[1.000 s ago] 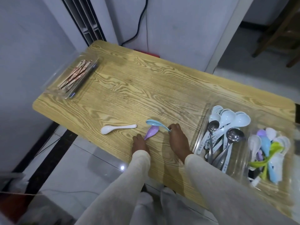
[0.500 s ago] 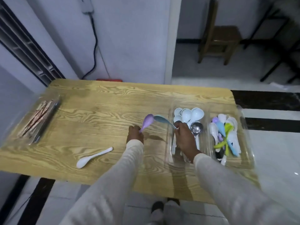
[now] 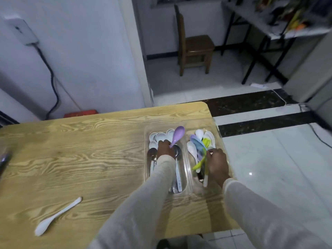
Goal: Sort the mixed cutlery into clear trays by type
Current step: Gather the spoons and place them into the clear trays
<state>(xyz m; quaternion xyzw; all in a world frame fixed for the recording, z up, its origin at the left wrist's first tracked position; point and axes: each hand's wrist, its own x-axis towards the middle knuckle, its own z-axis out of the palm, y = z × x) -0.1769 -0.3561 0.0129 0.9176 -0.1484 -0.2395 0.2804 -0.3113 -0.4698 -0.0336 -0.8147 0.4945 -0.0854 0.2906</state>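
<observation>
Here the left hand (image 3: 166, 148) pinches a purple spoon (image 3: 177, 134) by its handle, with the bowl raised over the left tray (image 3: 146, 159) of white and metal spoons. The right hand (image 3: 217, 163) pinches a blue spoon (image 3: 197, 143) low in the right tray (image 3: 219, 139), among coloured spoons. 1 white spoon (image 3: 57, 215) lies well apart on the table (image 3: 80, 159).

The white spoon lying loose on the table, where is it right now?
In the head view the white spoon lies alone near the front left edge of the wooden table, far left of the nearest clear tray.
</observation>
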